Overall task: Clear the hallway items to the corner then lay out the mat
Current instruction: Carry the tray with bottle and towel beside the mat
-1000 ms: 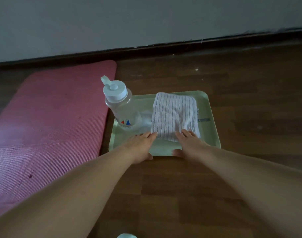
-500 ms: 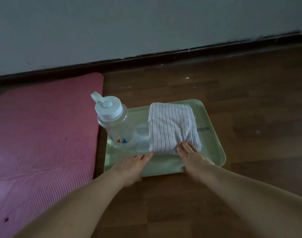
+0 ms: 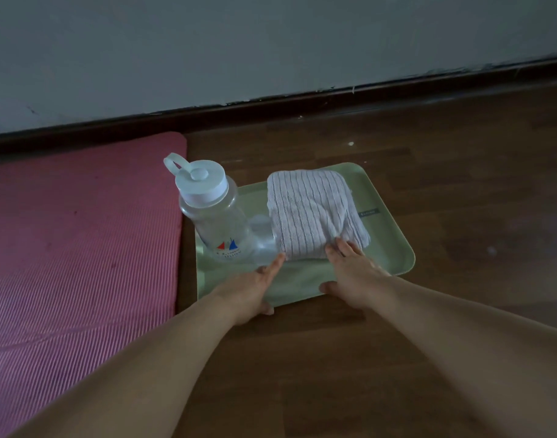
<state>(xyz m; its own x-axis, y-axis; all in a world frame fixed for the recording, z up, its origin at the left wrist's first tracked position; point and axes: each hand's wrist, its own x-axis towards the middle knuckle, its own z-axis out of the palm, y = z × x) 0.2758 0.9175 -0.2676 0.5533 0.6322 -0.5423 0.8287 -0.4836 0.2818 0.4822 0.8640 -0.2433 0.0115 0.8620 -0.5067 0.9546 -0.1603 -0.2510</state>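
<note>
A grey wall (image 3: pixel 271 42) meets the wooden floor (image 3: pixel 460 191) along a dark skirting board (image 3: pixel 302 101) that runs across the view ahead of the person. To the left a pink ribbed mat (image 3: pixel 81 248) lies flat and already unrolled, its far end close to the skirting and its right edge just beside a pale green tray (image 3: pixel 394 245). The tray sits on the floor straight ahead of both arms, its long axis running roughly left to right and a little skewed, the right end further off. On it a clear plastic water bottle (image 3: pixel 220 226) with a white looped cap stands at the left end, nearest the mat, and a folded white ribbed towel (image 3: pixel 312 213) lies in the middle. The left hand (image 3: pixel 248 292) rests open on the tray's near edge, fingers spread flat and pointing toward the towel's near corner. The right hand (image 3: pixel 354 279) lies open too, its fingertips touching the towel's near edge and its thumb at the tray's near rim. Neither hand is clamped on anything; both seem placed to push or grip the tray. Both are about equally near the tray, so a two-handed move looks natural, though the upright bottle could tip.
</note>
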